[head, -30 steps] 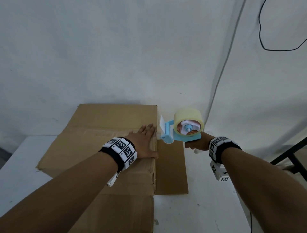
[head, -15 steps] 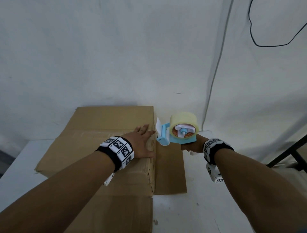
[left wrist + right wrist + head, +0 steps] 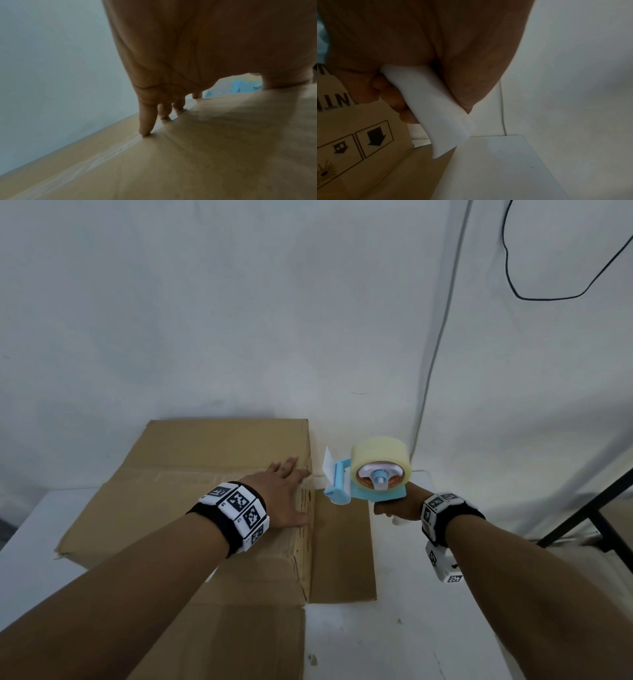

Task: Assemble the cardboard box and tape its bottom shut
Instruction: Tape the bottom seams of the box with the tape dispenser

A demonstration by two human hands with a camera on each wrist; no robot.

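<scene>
On the white table (image 3: 394,645) stands the cardboard box (image 3: 191,508), bottom up, one flap lying loose on its right side; its board looks light and stiff yet creases easily, so it is best steadied by a flat palm beside the seam. Left hand (image 3: 286,496) lies flat with straight fingers (image 3: 145,121) on that seam, where tape already shines; right hand (image 3: 397,510), just beside the box's right edge, grips the white handle (image 3: 429,108) of the tape dispenser (image 3: 370,477).
</scene>
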